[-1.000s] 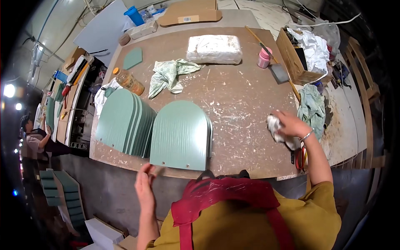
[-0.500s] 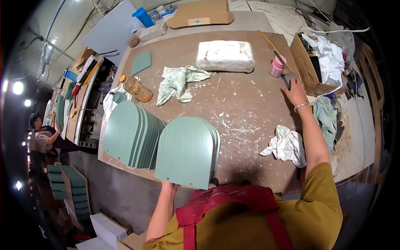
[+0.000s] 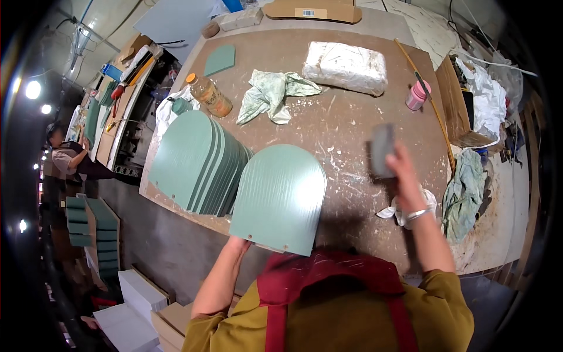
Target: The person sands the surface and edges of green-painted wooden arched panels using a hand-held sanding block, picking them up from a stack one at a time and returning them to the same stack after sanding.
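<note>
The left hand [image 3: 238, 243], fingers hidden, held a sage-green, arched panel [image 3: 280, 196] by the bench's [image 3: 352, 188] seven-o'clock edge; the right hand [image 3: 406, 179] gripped a grey rectangular block [image 3: 382, 151] in its fingers [image 3: 401, 159], apart. Work seemed unfinished.

The front panel [image 3: 278, 199] is striped green, the block [image 3: 383, 150] grey

No words or numbers can be made out. A small white label [image 3: 308, 13] with a dark barcode sits on the brown cardboard piece [image 3: 339, 13] at the far side of the surface [image 3: 270, 48]; any print there is too small. The orange-capped bottle [image 3: 212, 98] bears markings, illegible, as does the pink bottle [image 3: 417, 97].
</note>
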Demonstrator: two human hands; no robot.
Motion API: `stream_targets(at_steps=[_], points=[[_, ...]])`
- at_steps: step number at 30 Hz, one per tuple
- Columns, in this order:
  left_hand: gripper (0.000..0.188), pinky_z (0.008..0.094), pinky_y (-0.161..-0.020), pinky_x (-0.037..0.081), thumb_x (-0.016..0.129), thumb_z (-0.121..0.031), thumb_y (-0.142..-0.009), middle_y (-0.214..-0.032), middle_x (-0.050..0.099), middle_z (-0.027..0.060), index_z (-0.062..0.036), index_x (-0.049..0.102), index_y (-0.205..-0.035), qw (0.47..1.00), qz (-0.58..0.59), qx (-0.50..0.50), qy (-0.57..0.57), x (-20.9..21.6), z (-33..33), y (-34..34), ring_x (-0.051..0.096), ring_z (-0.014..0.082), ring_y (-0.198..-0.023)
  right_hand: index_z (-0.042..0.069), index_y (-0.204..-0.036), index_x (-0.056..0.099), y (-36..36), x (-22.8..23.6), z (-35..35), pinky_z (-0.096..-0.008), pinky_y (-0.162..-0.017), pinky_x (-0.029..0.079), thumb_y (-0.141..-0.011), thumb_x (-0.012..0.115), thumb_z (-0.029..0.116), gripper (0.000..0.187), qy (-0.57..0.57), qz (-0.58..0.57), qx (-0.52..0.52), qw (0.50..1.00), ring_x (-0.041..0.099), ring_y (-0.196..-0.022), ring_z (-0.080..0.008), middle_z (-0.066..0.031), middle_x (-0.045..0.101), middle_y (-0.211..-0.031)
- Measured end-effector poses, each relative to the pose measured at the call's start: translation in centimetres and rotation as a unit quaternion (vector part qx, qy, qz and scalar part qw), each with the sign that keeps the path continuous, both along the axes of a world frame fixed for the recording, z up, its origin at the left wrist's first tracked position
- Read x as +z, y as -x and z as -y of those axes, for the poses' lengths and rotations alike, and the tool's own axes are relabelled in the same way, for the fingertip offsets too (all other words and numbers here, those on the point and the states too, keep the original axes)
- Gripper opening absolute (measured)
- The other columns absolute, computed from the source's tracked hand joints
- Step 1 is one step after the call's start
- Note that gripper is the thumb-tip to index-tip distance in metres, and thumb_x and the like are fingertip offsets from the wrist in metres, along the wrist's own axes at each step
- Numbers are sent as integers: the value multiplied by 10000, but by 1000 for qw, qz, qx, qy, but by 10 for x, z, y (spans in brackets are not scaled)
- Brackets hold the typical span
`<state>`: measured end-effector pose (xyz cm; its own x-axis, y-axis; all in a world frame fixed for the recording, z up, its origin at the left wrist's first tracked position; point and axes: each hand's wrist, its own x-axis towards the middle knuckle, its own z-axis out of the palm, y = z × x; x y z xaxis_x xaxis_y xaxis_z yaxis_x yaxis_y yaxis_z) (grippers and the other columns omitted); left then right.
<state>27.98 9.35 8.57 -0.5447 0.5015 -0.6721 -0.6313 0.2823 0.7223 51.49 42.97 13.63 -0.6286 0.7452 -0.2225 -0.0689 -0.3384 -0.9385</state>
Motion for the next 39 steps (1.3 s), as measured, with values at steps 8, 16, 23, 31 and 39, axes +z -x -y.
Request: stream_targets(at_steps=[8, 16, 23, 31, 39], points=[[525, 341, -995, 495, 494, -306, -1045, -1390, 549, 100, -28, 411, -1482, 993, -10, -93, -73, -5, -13, 17, 573, 196, -1205, 108, -1345, 453, 35, -41, 121, -342, -955, 501, -1038, 515, 298, 367, 222, -79, 34, 971, 586, -1117, -143, -42, 579, -1246], [562, 326, -1059, 424, 502, -349, -1040, -1423, 533, 99, -8, 430, -1481, 984, 18, -146, -98, 37, -58, -12, 511, 177, -1269, 64, -1480, 309, 24, -37, 130, -327, -990, 454, -1058, 460, 336, 524, 83, 23, -22, 996, 533, -1180, -184, -113, 527, -1311], [447, 310, -952, 479, 485, -307, -1039, -1250, 647, 135, 26, 580, -1321, 934, -313, -152, -79, 4, -52, 22, 620, 184, -1066, 74, -1473, 329, 4, -26, 110, -316, -867, 461, -1003, 585, 349, 603, 105, 53, -17, 993, 528, -1037, -168, -87, 551, -1198], [649, 520, -1094, 341, 710, -501, -836, -1397, 577, 123, -74, 610, -1314, 487, -810, -324, -41, 160, -47, -82, 513, 402, -1285, 85, -1517, 357, -77, 36, 127, -398, -1002, 430, -898, 681, 320, 737, -376, 79, -20, 923, 518, -1149, -267, -172, 463, -1288], [589, 506, -1095, 353, 672, -446, -858, -1459, 544, 65, -151, 608, -1363, 470, -806, -359, 6, 117, -61, -78, 494, 347, -1327, 141, -1430, 520, 6, 69, 73, -454, -954, 474, -900, 662, 394, 605, -429, 152, 29, 890, 576, -1082, -438, -242, 522, -1218]])
